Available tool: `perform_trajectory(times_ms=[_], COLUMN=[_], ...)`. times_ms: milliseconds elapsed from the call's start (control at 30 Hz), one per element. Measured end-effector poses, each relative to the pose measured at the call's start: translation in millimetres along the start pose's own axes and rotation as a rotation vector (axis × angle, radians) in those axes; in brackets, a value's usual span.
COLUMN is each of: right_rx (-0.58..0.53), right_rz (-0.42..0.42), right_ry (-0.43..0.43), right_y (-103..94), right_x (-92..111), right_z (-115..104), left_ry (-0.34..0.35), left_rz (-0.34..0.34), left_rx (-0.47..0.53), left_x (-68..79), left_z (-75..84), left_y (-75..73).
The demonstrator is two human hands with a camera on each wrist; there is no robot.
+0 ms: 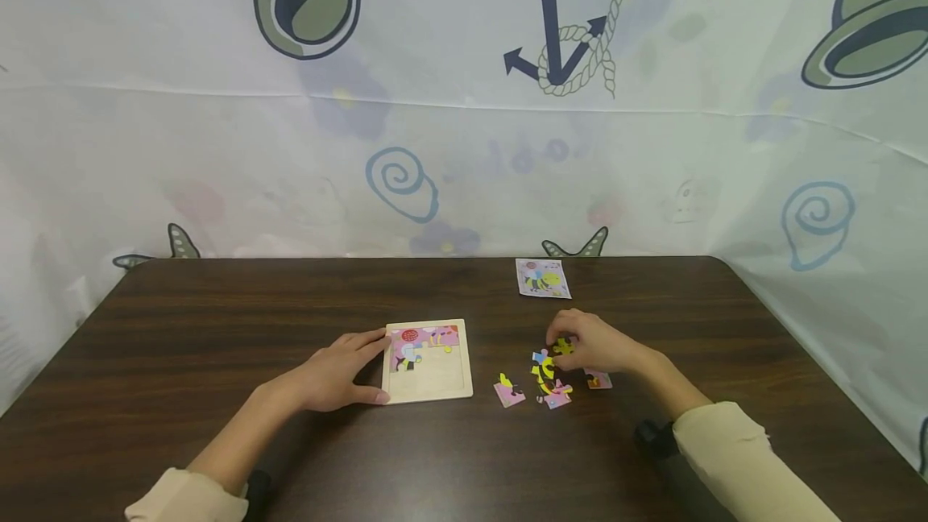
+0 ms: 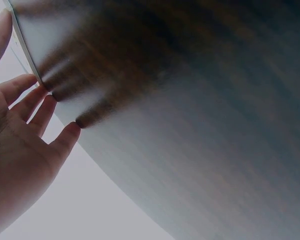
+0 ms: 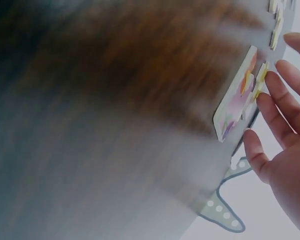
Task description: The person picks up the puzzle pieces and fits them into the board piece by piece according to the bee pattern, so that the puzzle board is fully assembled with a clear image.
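A square wooden puzzle tray [image 1: 453, 381] lies left of centre in the head view, with joined pink pieces [image 1: 435, 336] along its top and upper left. My left hand [image 1: 329, 373] rests against the tray's left edge, thumb near the lower corner and fingers near the upper one. My right hand [image 1: 598, 342] is over loose pieces right of the tray. Its fingertips touch a yellow puzzle piece [image 3: 261, 80], while the thumb stands apart in the right wrist view. Around it lie a pink corner piece [image 1: 510, 395], yellow-and-blue pieces [image 1: 541, 369] and a pink piece [image 1: 598, 380] partly under the hand.
A picture card [image 1: 543, 278] showing a bee lies near the far edge of the dark wooden table [image 1: 254, 296]. Behind the table hangs a white printed cloth [image 1: 464, 119] with anchors and shells.
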State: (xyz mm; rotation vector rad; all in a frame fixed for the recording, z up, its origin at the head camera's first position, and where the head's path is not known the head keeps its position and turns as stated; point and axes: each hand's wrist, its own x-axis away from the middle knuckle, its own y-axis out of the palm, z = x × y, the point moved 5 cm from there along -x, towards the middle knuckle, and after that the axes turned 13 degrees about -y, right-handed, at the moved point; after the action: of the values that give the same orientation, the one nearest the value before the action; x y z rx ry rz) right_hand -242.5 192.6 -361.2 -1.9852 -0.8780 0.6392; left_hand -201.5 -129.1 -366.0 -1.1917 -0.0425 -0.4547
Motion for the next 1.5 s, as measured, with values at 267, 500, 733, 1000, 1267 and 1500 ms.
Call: perform_trajectory(times_ms=[267,500,733,1000,1267,1500], right_rx=[0.018,0.084,0.094,0.103,0.074,0.03], right_rz=[-0.062,-0.065,-0.046,-0.051,-0.025,-0.034], right_ry=[0.057,0.036,0.017,0.012,0.034,0.069], right_y=[1.0,3.1,4.4,5.5,3.7,1.8], right_x=[1.2,0.2,-2.3,-5.4,-9.8,-22.2], right_z=[-3.6,-8.2,-11.1,-11.8,-10.6,-18.4], left_ry=[0.003,0.003,0.008,0.006,0.016,0.009], left_rz=[0.001,0.002,0.004,0.005,0.014,0.007], left_rx=[-0.005,-0.006,-0.012,-0.015,-0.017,-0.017], left_x=[-0.2,0.2,0.3,0.8,1.3,0.8], left_z=[0.7,1.4,1.2,1.5,2.4,1.7], left_y=[-0.2,-1.2,-1.5,-1.1,-2.2,-1.6])
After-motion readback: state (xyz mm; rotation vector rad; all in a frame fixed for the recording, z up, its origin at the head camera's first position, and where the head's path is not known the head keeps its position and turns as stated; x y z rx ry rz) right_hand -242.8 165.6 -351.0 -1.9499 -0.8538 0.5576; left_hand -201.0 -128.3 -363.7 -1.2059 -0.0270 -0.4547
